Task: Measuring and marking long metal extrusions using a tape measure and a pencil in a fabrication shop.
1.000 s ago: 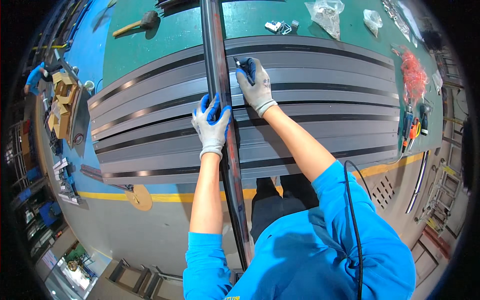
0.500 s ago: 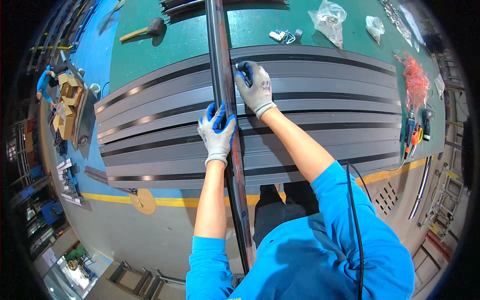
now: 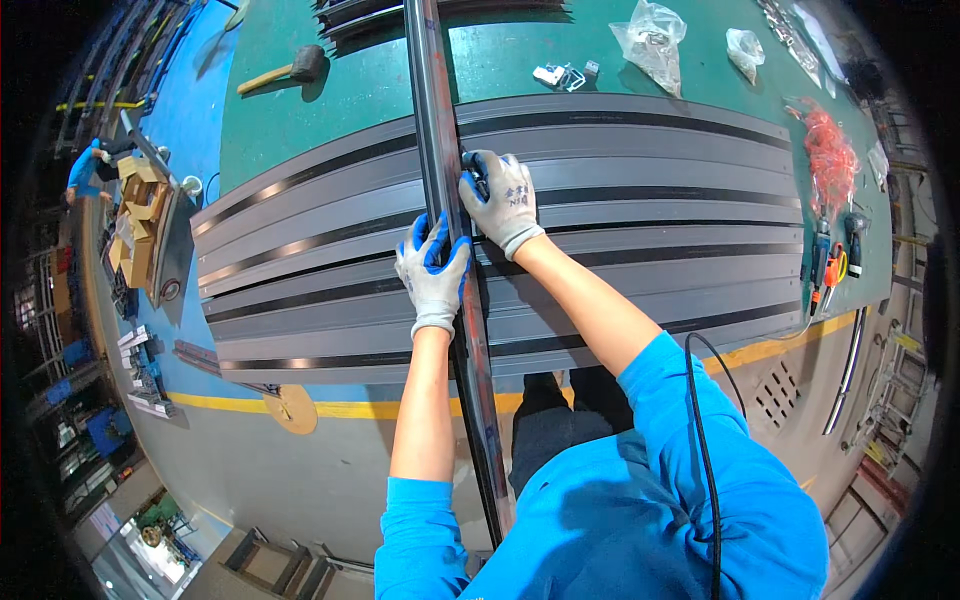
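A long dark metal profile [image 3: 430, 110] runs from the far edge toward my body, across several grey panels [image 3: 330, 258] lying side by side on the green table. My left hand [image 3: 436, 278], in a grey glove with blue fingertips, grips the profile over the panels, its thumb toward the right side. Slightly farther off and to the right, my gloved right hand [image 3: 503, 203] is closed against the profile's right side. Something small, dark and partly shiny shows between its fingers, too hidden to name.
A rubber mallet [image 3: 290, 70] lies far left. Small metal parts [image 3: 560, 76] and clear bags [image 3: 652, 45] are at the far right. Red netting [image 3: 832, 160], a power screwdriver [image 3: 820, 255] and orange-handled scissors [image 3: 835, 270] lie along the right edge. Another person [image 3: 86, 170] is at far left.
My right hand has moved slightly nearer and left, up against the profile, its fingers more curled. My left hand keeps its place on the profile.
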`<state>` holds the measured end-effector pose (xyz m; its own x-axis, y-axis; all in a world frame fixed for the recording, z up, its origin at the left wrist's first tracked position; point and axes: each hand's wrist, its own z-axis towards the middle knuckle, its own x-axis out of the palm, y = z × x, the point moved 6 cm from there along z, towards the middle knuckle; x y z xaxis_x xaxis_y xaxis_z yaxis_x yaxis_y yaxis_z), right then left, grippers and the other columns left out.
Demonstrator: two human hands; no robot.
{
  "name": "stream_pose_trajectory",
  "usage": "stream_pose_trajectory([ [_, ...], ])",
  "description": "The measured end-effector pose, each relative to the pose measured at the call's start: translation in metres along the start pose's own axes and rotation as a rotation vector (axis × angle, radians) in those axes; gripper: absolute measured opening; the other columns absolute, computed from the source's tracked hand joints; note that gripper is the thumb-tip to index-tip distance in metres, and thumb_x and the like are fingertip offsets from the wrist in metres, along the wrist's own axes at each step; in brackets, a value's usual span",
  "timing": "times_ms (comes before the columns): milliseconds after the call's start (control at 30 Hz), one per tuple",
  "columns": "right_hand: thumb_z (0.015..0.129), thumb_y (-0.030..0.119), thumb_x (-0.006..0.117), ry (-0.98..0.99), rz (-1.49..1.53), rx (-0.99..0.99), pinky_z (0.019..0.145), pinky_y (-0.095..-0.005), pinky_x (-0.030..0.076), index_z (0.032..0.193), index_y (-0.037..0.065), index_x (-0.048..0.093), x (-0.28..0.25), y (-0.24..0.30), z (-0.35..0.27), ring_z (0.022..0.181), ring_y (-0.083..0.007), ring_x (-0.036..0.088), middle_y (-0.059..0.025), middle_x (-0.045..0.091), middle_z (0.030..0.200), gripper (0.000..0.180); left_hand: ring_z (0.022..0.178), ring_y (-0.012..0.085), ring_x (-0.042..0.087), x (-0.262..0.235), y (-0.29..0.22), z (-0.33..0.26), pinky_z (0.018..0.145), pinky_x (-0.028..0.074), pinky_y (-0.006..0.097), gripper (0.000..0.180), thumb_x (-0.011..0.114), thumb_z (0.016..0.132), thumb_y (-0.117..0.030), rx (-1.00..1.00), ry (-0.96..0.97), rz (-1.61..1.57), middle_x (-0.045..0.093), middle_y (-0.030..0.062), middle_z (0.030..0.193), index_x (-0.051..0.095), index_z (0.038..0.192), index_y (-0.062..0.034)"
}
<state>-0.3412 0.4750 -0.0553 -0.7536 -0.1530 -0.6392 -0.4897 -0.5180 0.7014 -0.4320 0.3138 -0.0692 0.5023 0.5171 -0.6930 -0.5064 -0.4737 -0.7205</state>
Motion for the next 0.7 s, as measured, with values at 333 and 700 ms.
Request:
stream_pose_trajectory([
  [333, 0.086, 0.023, 0.073, -0.03, -0.106, -0.081, 0.091, -0.0394, 0.047, 0.117, 0.012, 0.066, -0.001, 0.01, -0.004, 0.091, -0.0278, 0.063, -0.0076, 0.071, 0.101, 0.034, 0.124, 0.0282, 0.055, 0.001, 0.004, -0.002, 0.112, 0.04, 0.045, 0.048, 0.083, 0.082, -0.036, 0.009, -0.006, 0.006, 0.062, 0.0072, 0.146, 0.08, 0.128, -0.0232],
  [700, 0.085, 0.023, 0.073, -0.081, 0.0, -0.021, 0.088, -0.0385, 0.045, 0.113, 0.011, 0.065, -0.032, 0.013, -0.037, 0.09, -0.0276, 0.061, -0.0058, 0.07, 0.098, 0.032, 0.125, 0.0288, 0.055, 0.001, 0.002, 0.004, 0.111, 0.04, 0.044, 0.05, 0.084, 0.081, -0.035, 0.006, 0.006, -0.035, 0.061, 0.0083, 0.147, 0.079, 0.129, -0.0235],
])
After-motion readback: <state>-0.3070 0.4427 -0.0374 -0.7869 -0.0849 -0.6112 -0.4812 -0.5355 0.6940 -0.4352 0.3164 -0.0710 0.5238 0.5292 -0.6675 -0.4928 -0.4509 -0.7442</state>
